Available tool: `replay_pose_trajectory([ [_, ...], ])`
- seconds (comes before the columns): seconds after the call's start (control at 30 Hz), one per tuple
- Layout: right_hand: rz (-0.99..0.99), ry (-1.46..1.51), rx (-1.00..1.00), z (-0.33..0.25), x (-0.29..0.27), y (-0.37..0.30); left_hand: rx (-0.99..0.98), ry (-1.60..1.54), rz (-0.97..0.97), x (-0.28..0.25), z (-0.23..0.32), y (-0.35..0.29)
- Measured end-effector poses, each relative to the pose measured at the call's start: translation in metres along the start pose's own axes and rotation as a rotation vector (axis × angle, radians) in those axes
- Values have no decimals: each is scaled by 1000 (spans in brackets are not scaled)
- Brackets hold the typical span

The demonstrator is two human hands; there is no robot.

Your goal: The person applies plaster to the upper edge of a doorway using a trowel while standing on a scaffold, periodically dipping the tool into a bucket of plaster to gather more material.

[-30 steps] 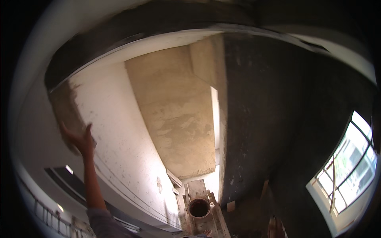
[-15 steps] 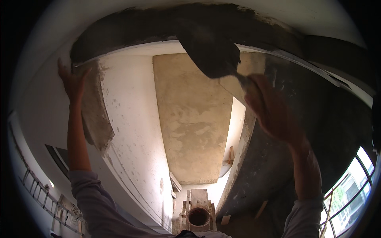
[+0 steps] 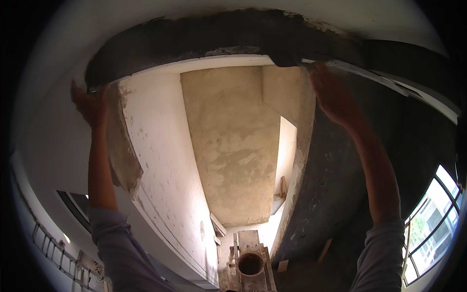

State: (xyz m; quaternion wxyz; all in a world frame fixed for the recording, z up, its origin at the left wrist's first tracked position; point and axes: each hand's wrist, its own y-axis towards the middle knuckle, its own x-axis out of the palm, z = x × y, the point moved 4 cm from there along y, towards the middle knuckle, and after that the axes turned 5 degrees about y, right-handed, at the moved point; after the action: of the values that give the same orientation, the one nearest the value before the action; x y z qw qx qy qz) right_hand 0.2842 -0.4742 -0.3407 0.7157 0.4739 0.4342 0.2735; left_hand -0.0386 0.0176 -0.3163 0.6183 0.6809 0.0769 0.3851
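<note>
Overhead, a band of dark wet plaster [image 3: 185, 36] covers the face of a beam. My right hand [image 3: 335, 95] is raised to its lower edge, closed round the handle of a trowel. The dark trowel blade [image 3: 286, 61] lies nearly edge-on against the plaster, hard to tell from it. At the band's left end, my left hand [image 3: 91, 107] is held up with thumb and fingers spread about the lower corner. Whether it presses on the thin edge strip there I cannot tell. A pale strip [image 3: 379, 78] runs along the beam's lower edge on the right.
Below stands a round bucket [image 3: 250, 264] on a wooden plank stand [image 3: 249, 238]. A white wall [image 3: 160, 131] rises on the left, a dark wall [image 3: 335, 170] on the right. A ladder [image 3: 53, 248] lies at lower left; a barred window [image 3: 433, 228] is at lower right.
My right hand has gone up with the trowel, whose blade has turned from broadly visible to nearly edge-on against the beam. My left hand stays at the corner, its fingers slightly shifted.
</note>
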Motion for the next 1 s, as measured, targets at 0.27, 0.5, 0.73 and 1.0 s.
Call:
replay_pose_trajectory([
  [0.27, -45, -422, -36, 23, -40, -92, 21, 94, -54, -4, 16, 9],
  [0.5, -171, 229, 123, -142, 8, 10, 99, 98, 20, 2, -9, 7],
  [0.73, -39, -85, 147, -28, 21, 4, 52, 172, -18, 10, -6, 2],
  [1.0, -117, -292, 164, 9, 18, -65, -55, 204, -86, 15, -10, 5],
])
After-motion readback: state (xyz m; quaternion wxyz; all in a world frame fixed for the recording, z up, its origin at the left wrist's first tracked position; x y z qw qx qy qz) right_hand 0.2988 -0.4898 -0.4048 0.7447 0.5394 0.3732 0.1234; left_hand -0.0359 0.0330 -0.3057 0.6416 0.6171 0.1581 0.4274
